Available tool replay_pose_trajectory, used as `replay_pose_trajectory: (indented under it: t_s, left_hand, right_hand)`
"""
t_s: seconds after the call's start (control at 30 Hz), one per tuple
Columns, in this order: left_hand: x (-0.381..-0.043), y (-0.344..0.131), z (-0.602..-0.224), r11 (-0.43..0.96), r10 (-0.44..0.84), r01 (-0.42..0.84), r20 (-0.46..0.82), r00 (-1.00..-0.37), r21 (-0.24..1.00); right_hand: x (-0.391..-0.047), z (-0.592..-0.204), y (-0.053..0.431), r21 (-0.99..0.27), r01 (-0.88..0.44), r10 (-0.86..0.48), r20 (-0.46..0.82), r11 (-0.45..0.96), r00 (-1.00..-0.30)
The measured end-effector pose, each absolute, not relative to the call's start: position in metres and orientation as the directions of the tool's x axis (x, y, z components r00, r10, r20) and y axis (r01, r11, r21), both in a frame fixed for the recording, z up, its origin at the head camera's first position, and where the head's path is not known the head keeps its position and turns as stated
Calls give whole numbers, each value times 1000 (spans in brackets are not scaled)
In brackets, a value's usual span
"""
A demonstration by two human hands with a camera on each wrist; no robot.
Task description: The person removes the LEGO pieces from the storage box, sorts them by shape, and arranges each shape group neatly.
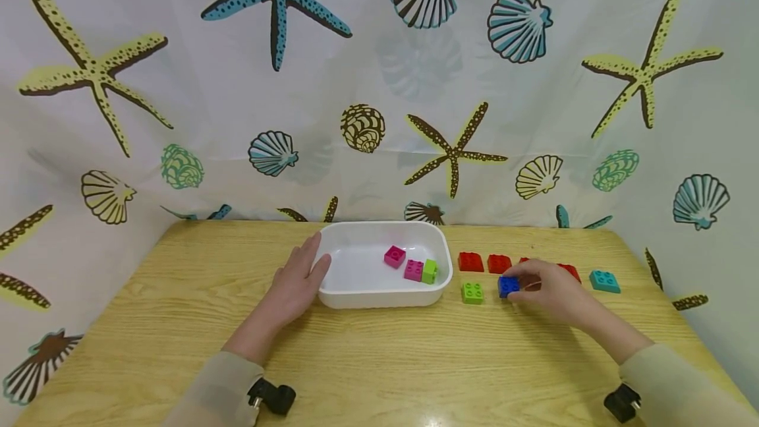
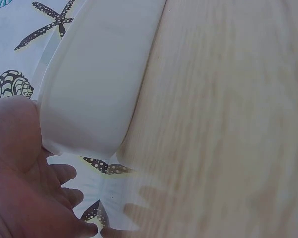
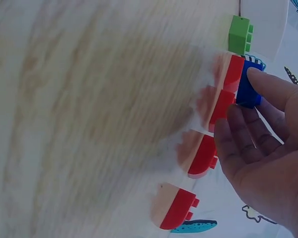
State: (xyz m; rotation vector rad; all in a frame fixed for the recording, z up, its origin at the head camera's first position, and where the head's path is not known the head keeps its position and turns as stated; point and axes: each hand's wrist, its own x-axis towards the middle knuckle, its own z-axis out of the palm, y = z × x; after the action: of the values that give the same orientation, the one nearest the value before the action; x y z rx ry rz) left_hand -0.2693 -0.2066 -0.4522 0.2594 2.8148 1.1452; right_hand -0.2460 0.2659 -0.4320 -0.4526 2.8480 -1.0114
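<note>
A white plastic box [image 1: 367,299] stands on the table, holding two magenta bricks [image 1: 394,256] and a lime green brick [image 1: 429,271]. My left hand [image 1: 296,279] lies along the box's left end, fingers fairly straight on its outside and thumb at the rim. To the right of the box, my right hand [image 1: 551,287] pinches a blue building brick [image 1: 508,286] between thumb and fingers. In the right wrist view the blue brick [image 3: 248,85] appears in front of the red bricks [image 3: 221,109]. Whether it touches the table cannot be told.
Several red bricks [image 1: 471,261] form a row right of the box, partly behind my right hand. A lime green brick [image 1: 472,292] lies nearer the box, and a turquoise brick [image 1: 605,281] ends the row. Behind the wooden table [image 1: 391,361] hangs a shell-patterned curtain [image 1: 332,84].
</note>
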Motion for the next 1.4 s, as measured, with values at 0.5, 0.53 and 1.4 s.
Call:
replay_pose_trajectory:
  t_s: [0.5, 0.53, 1.4]
  left_hand:
    - [-269, -206, -451, 705, 187, 117, -24, -982, 700]
    - [-269, -206, -452, 706, 187, 118, -24, -982, 698]
    - [-269, -206, -454, 708, 181, 115, -21, -983, 697]
  right_hand:
    - [-251, -446, 265, -630, -191, -278, -41, 753, -960]
    - [-251, -447, 265, -628, -184, -272, -46, 756, -961]
    - [-255, -404, 237, -567, -335, -304, 151, 753, -941]
